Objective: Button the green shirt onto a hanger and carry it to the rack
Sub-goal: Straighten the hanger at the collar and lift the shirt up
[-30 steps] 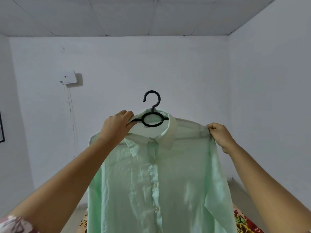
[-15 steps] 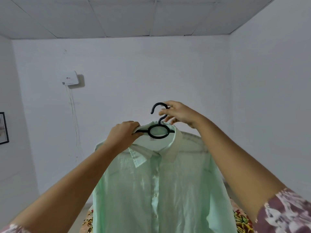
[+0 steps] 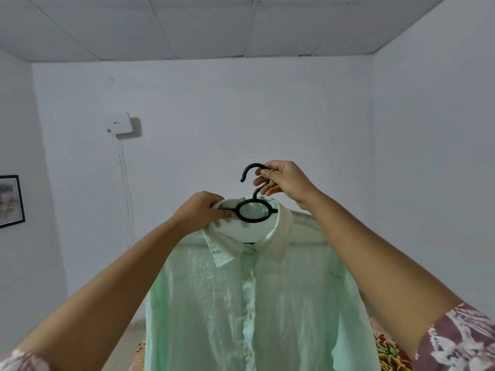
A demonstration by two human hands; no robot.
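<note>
shirt hem cut off at btm, hanger arms under fabric, framed pic cropped left

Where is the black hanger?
Head view, middle: the black hanger pokes from the collar of the green shirt, right hand pinching its hook, left hand gripping its left side.

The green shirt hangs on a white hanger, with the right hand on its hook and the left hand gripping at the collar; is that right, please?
Not quite: in the head view the hanger is black, not white. The green shirt does hang on it, right hand on its hook, left hand gripping at the collar.
</note>
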